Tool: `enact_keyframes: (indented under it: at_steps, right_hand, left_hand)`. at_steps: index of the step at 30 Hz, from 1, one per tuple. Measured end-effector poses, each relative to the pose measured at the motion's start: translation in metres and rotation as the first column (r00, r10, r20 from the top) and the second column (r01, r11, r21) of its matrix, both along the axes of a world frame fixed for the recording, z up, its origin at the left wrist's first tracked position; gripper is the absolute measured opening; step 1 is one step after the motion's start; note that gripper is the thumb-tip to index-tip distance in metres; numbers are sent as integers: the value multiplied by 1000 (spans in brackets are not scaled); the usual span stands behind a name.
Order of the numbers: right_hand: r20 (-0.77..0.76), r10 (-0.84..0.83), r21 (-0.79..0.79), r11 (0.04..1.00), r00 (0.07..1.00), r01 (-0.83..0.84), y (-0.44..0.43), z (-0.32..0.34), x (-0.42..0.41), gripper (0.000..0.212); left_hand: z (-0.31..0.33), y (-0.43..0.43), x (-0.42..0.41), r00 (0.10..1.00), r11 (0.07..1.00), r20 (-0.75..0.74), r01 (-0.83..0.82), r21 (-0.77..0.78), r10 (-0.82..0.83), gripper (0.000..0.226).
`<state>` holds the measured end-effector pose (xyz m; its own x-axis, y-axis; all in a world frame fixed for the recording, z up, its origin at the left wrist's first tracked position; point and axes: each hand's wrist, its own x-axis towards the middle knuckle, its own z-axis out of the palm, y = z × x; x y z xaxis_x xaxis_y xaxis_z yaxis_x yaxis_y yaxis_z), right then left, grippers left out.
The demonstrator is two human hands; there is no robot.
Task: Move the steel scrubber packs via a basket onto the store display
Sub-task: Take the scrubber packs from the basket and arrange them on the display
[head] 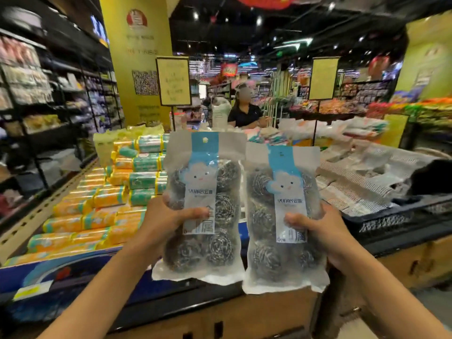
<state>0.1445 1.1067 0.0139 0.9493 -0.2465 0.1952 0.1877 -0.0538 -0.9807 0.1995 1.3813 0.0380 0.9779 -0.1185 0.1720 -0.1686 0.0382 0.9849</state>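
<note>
Store display desk [244, 314] with a wooden front, seen from the head view. Its left half carries stacked orange-and-green rolls [97, 216] and its right half pale mesh cloths [354, 182]. A black basket [391, 221] sits at the right edge. Two pole-mounted signs [174, 80] [322, 78] rise from the far side, where another person [244, 111] stands. Two steel scrubber packs are held upright side by side in the air above the near edge of the desk, almost touching. The left pack [220, 179] is gripped by the left hand [166, 223] and the right pack [281, 253] by the right hand [322, 231]. Each hand is curled round the outer side of its pack, with the thumb [195, 212] laid across the printed front. The step in hand is judged to be placing the packs. They are best kept upright and label-forward, then lowered one at a time into a free gap. The bags look soft and bulky, so a firm hold low on each should stop sagging. The stacked rolls and the basket rim crowd either side and could be knocked.
</note>
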Motion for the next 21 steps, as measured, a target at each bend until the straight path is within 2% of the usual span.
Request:
enact_keyframes:
  at_steps: [3, 7, 9, 12, 15, 18, 21]
  right_hand:
    - [37, 1, 6, 1000, 999, -1, -47, 17, -2, 52]
    - [54, -2, 12, 1000, 999, 1, -96, 28, 4, 33]
    - [52, -5, 20, 1000, 999, 4, -115, 29, 11, 33]
    - [64, 1, 35, 999, 998, -4, -136, 30, 28, 34]
    - [77, -5, 63, 998, 997, 1, -152, 31, 54, 35]
    - [76, -20, 67, 998, 997, 15, -167, 30, 92, 33]
    - [85, -39, 65, 997, 996, 34, -181, 29, 141, 29]
  left_hand:
    - [11, -46, 0, 1000, 1000, 17, 11, -3, -11, 51]
    - [21, -92, 9, 1000, 1000, 19, 1, 7, -1, 61]
    - [24, -111, 20, 1000, 1000, 16, -9, 24, 8, 72]
    - [29, -134, 38, 999, 999, 33, -16, 33, 15, 69]
    - [32, -152, 64, 999, 999, 43, -8, 39, 6, 83]
    - [32, -168, 103, 999, 999, 52, -15, 30, 13, 71]
    - [29, -185, 151, 997, 1000, 69, -26, 11, 25, 72]
